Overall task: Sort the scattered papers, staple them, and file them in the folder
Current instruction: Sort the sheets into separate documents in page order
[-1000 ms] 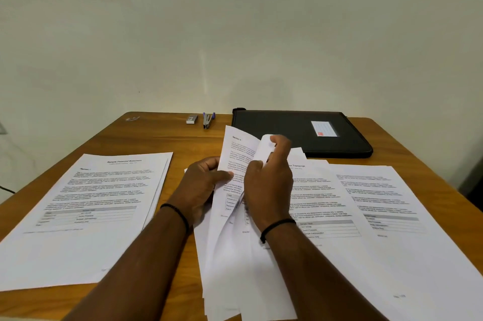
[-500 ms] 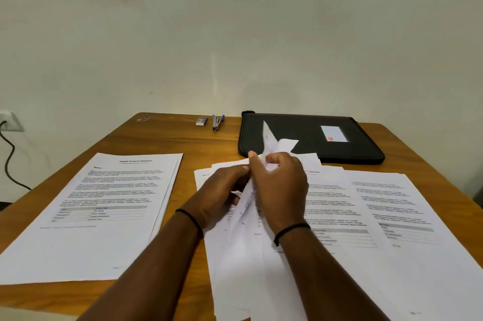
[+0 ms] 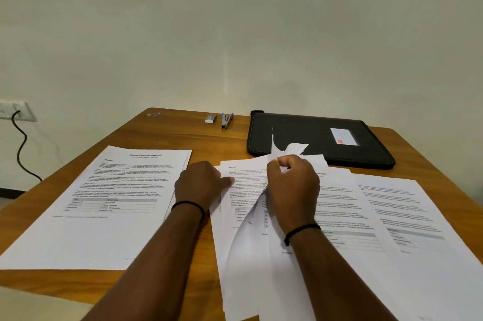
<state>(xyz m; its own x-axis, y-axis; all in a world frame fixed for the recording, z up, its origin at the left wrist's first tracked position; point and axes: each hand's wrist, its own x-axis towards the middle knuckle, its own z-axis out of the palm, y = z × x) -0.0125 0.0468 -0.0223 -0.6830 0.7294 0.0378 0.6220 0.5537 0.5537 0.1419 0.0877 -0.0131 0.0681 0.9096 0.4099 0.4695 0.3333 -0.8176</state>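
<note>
Papers (image 3: 264,281) in the middle pile lie nearest, thin white printed sheets fanned unevenly, long axis running from the near table edge toward the far wall. Right hand (image 3: 292,187) has its fingers curled round several lifted sheets, which curve up from the pile, their bent corners standing above the knuckles. Left hand (image 3: 201,184) rests on the pile's left edge, fingers loosely bent, thumb lying on the top page; whether it pinches a sheet cannot be told. Black bands circle both wrists. Left stack (image 3: 104,205), flat and squared, headings at the far end. Right sheets (image 3: 407,218) overlap, angled slightly rightward. Table (image 3: 183,137): brown wood, glossy. Farther back, folder (image 3: 308,135), black, rectangular, closed, flat, long axis crosswise, pale label on its cover. Left of it, stapler (image 3: 226,120), then small staple box (image 3: 210,119).
</note>
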